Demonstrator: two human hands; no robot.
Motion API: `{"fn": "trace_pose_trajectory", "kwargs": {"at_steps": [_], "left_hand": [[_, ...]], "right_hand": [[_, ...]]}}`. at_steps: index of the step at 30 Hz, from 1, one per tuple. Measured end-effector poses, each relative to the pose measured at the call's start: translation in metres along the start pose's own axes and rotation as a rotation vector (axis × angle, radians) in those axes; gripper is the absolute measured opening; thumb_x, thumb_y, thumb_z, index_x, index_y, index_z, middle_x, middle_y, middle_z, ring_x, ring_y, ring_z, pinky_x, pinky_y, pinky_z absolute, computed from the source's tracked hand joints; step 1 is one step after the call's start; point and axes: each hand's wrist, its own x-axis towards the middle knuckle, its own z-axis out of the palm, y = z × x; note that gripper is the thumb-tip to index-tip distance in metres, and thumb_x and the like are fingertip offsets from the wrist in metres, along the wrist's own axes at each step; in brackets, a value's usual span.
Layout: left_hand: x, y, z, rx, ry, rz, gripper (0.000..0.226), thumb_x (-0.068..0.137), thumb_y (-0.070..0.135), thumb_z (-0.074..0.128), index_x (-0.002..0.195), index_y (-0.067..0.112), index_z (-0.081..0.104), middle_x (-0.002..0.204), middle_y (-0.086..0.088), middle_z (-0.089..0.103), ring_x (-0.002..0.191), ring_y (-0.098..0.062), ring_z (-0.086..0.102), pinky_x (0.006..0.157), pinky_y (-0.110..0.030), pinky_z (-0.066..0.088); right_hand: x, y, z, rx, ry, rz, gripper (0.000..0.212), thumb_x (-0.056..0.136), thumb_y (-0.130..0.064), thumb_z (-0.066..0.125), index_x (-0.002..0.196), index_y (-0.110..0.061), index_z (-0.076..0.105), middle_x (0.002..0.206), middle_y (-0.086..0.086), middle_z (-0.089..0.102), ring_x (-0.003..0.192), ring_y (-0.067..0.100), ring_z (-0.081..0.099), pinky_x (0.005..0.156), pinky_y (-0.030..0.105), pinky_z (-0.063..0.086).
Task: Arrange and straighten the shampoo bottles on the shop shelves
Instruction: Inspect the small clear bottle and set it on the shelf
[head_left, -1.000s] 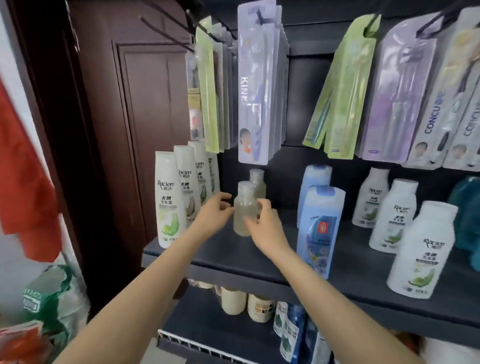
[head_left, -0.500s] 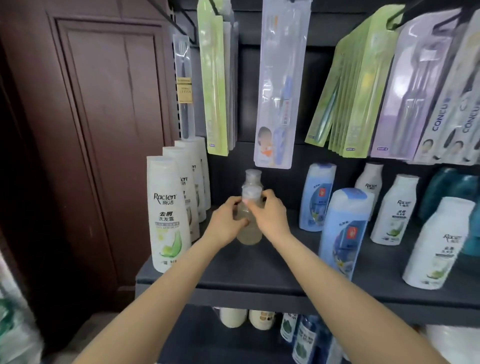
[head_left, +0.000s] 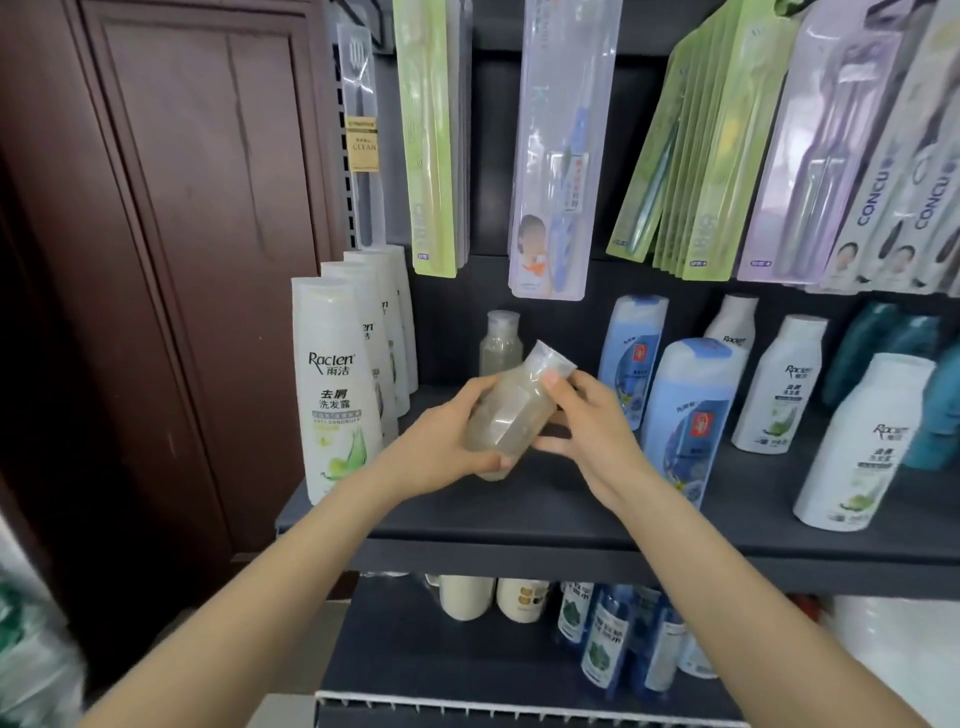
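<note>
Both hands hold the clear bottle tilted above the shelf, left hand curled round its base, right hand pinching near the cap, so it is best stood upright before the second clear bottle.

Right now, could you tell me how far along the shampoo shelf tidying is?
Done: the white Raclen row at the left end stands upright. In hand: both the left hand and right hand grip a tilted clear bottle off the shelf. Left: setting it down.
</note>
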Motion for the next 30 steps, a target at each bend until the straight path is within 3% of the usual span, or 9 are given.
{"fn": "trace_pose_trajectory", "kwargs": {"at_steps": [4,10,13,17,21,23,26,28,30], "left_hand": [[-0.017,0.01,-0.004,0.084,0.063,0.043,0.082,0.073,0.028,0.076,0.14,0.033,0.029,0.112,0.006,0.058,0.101,-0.01,0.056,0.089,-0.024,0.045],[-0.041,0.016,-0.006,0.374,0.179,0.102,0.083,0.07,0.043,0.075,0.137,0.047,0.027,0.11,0.01,0.046,0.101,-0.008,0.044,0.084,-0.032,0.046],[-0.051,0.022,-0.006,0.531,0.268,0.162,0.08,0.073,0.04,0.074,0.139,0.045,0.029,0.106,0.015,0.037,0.097,-0.001,0.031,0.075,-0.025,0.041],[-0.054,0.021,-0.004,0.706,0.431,0.321,0.078,0.064,0.026,0.082,0.132,0.03,0.046,0.112,0.0,0.053,0.099,-0.014,0.039,0.061,-0.031,0.051],[-0.055,0.017,-0.002,0.816,0.512,0.407,0.075,0.062,0.019,0.082,0.129,0.026,0.048,0.115,-0.005,0.056,0.1,-0.019,0.041,0.062,-0.031,0.05],[-0.056,0.016,-0.001,0.666,0.477,0.357,0.073,0.065,0.024,0.08,0.129,0.033,0.046,0.115,0.002,0.055,0.101,-0.015,0.041,0.069,-0.029,0.05],[-0.057,0.021,-0.002,0.127,0.36,0.134,0.066,0.063,0.036,0.078,0.123,0.044,0.051,0.11,0.018,0.059,0.1,0.0,0.051,0.082,-0.014,0.043],[-0.056,0.024,-0.004,-0.169,0.295,0.004,0.058,0.062,0.038,0.078,0.117,0.042,0.058,0.103,0.016,0.066,0.098,0.001,0.059,0.079,-0.011,0.047],[-0.055,0.024,-0.006,-0.426,0.203,-0.105,0.046,0.071,0.03,0.077,0.114,0.035,0.062,0.101,0.008,0.069,0.095,-0.008,0.064,0.074,-0.018,0.053]], "right_hand": [[-0.016,-0.005,0.0,0.102,-0.037,0.003,0.03,0.097,-0.025,0.048,0.121,-0.01,0.058,0.113,0.007,0.067,0.104,0.021,0.066,0.081,0.04,0.058],[-0.035,-0.006,-0.009,0.008,-0.058,0.028,0.026,0.093,-0.022,0.056,0.111,-0.005,0.063,0.106,0.007,0.07,0.097,0.017,0.068,0.083,0.034,0.057],[-0.04,-0.004,-0.014,0.024,-0.055,0.014,0.027,0.091,-0.022,0.059,0.112,-0.006,0.063,0.105,0.007,0.071,0.096,0.017,0.069,0.083,0.031,0.057],[-0.043,-0.004,-0.018,0.09,-0.066,0.005,0.024,0.092,-0.022,0.056,0.109,-0.007,0.064,0.102,0.007,0.072,0.096,0.018,0.069,0.082,0.027,0.057],[-0.044,-0.005,-0.021,0.136,-0.104,0.004,0.021,0.092,-0.018,0.054,0.108,-0.009,0.065,0.101,0.005,0.073,0.099,0.018,0.068,0.082,0.024,0.056],[-0.044,-0.006,-0.021,0.111,-0.104,-0.007,0.02,0.093,-0.019,0.055,0.108,-0.012,0.065,0.1,0.003,0.073,0.099,0.019,0.068,0.084,0.028,0.056],[-0.043,-0.01,-0.021,0.083,-0.108,-0.033,0.024,0.094,-0.022,0.053,0.112,-0.014,0.065,0.105,0.002,0.072,0.101,0.018,0.067,0.088,0.033,0.054],[-0.041,-0.011,-0.021,0.108,-0.131,-0.034,0.024,0.094,-0.023,0.052,0.114,-0.014,0.064,0.108,0.002,0.071,0.103,0.017,0.066,0.089,0.034,0.053],[-0.038,-0.009,-0.019,0.168,-0.118,-0.012,0.022,0.093,-0.019,0.054,0.112,-0.012,0.061,0.108,0.005,0.069,0.103,0.019,0.066,0.091,0.037,0.053]]}}
